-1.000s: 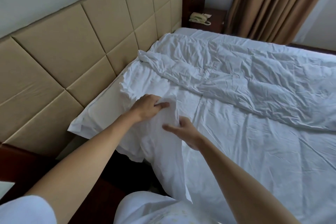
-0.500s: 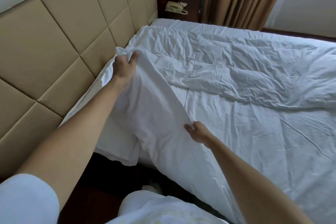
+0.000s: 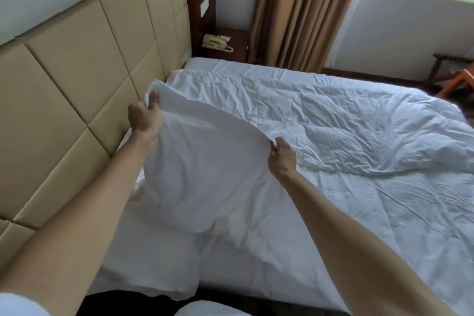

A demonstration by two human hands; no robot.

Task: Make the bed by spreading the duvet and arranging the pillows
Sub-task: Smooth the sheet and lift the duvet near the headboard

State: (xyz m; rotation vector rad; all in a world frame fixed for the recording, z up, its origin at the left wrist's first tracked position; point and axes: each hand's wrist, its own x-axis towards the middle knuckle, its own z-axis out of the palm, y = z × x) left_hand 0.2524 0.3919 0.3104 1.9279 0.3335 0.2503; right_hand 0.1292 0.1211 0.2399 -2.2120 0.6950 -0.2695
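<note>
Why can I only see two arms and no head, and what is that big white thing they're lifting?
The camera is worn on the person's head and looks down, so you see what they see: only their own arms. There is no machine here. The left hand and the right hand each grip the edge of a white duvet, lifting that part off the bed. The rest of the duvet lies crumpled farther back. A white pillow lies below it, by the padded headboard. A telephone sits on the bedside table in the far corner.
</note>
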